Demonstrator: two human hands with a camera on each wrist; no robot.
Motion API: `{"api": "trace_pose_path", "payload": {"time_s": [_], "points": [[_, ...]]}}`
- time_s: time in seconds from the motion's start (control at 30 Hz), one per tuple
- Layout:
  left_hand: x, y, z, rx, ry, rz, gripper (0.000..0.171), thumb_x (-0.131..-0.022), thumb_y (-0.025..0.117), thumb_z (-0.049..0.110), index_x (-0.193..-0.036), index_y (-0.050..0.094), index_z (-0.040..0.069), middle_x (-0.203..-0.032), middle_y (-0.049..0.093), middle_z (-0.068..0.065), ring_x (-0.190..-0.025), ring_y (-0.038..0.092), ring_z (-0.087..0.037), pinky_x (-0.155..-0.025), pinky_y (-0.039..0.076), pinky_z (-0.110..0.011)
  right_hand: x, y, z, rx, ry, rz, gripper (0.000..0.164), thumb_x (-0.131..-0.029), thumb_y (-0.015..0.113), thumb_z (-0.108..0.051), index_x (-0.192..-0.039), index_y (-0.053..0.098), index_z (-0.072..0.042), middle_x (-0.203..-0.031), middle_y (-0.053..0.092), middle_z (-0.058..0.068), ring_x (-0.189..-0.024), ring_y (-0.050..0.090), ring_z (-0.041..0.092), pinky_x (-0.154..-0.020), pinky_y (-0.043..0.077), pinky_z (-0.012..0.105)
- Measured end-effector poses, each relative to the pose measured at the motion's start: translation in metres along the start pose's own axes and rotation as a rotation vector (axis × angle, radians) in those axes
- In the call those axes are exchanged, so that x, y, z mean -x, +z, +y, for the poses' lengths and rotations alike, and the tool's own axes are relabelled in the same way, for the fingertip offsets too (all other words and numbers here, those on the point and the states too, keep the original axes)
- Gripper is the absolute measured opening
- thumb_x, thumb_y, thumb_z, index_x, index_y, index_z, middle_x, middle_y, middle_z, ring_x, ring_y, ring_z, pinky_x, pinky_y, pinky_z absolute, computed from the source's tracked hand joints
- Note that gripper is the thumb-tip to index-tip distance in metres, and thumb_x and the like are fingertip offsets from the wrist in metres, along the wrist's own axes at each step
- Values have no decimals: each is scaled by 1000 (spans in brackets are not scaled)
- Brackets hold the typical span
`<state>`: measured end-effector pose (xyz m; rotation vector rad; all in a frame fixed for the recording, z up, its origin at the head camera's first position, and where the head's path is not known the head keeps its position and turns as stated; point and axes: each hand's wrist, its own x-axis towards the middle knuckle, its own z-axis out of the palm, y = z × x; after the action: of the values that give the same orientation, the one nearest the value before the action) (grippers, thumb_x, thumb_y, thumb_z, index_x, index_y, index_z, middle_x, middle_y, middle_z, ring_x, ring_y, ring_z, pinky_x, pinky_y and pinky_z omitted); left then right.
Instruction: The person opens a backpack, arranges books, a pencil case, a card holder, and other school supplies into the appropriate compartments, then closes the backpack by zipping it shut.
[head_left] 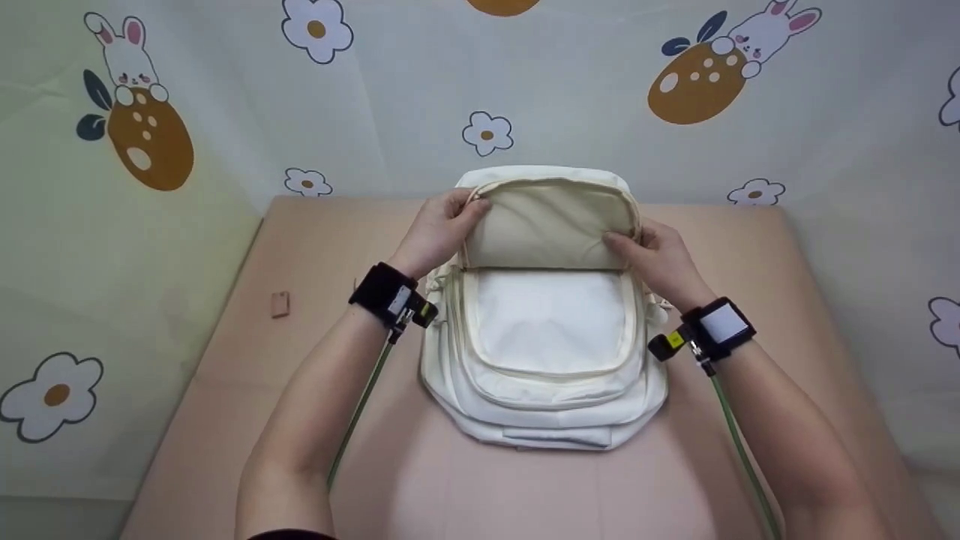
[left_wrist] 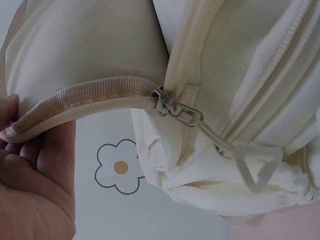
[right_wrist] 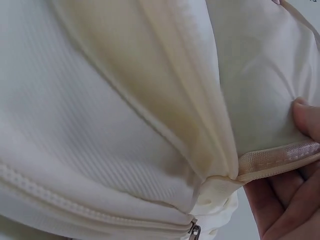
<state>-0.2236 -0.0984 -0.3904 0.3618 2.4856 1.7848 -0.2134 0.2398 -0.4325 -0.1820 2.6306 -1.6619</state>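
A cream backpack (head_left: 555, 322) lies on the table with its front pocket unzipped and the pocket's flap (head_left: 551, 225) lifted, pale lining showing. My left hand (head_left: 439, 229) pinches the flap's left edge between thumb and fingers. At the opposite edge, my right hand (head_left: 664, 255) grips the flap, thumb on the lining and fingers behind. In the left wrist view, a zipper slider (left_wrist: 162, 100) sits at the base of the flap's zipped edge, and a triangular pull (left_wrist: 257, 167) hangs from it by a cord. Another zipper slider (right_wrist: 195, 230) shows low in the right wrist view.
Left of the backpack, a small pinkish block (head_left: 280, 304) lies on the pink table (head_left: 225, 420). Patterned cloth (head_left: 405, 97) with rabbits and flowers hangs behind and at both sides. Green cables (head_left: 360, 412) run from the wrist cameras along both forearms.
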Motion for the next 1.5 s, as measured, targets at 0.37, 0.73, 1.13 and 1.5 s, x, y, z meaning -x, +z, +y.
{"api": "trace_pose_path", "payload": {"time_s": [0.37,0.73,1.13,1.5], "points": [[6,2,0,-32,46,4,30,-103,62,38,-86,55,14,-68,35,4,-61,36,-11,-55,33,-27,1,-1,-2,-37,57,-44,51,-91,73,-52,-116,71,-8,-111,73,11,-103,66,22,-88,55,29],[38,-20,7,-145,95,-18,54,-101,60,51,-136,61,10,-120,69,-2,-110,64,-13,-98,50,-31,0,1,-4,-48,53,-42,51,-92,73,-51,-112,70,-4,-111,72,12,-100,67,24,-84,58,31],[120,-59,-57,-892,-87,137,31,-98,71,30,-95,65,-1,-80,65,-11,-62,59,-22,-53,50,-39,-1,-1,-4,-27,70,-29,51,-91,74,-52,-106,70,-3,-103,72,12,-93,66,23,-78,59,31],[150,-56,-115,-929,-313,87,40,-96,69,28,-69,48,7,-64,44,-4,-56,45,-21,-47,37,-33,-2,2,-1,-12,57,-27,52,-91,73,-52,-102,67,-2,-101,69,13,-89,65,23,-74,59,32]]}}
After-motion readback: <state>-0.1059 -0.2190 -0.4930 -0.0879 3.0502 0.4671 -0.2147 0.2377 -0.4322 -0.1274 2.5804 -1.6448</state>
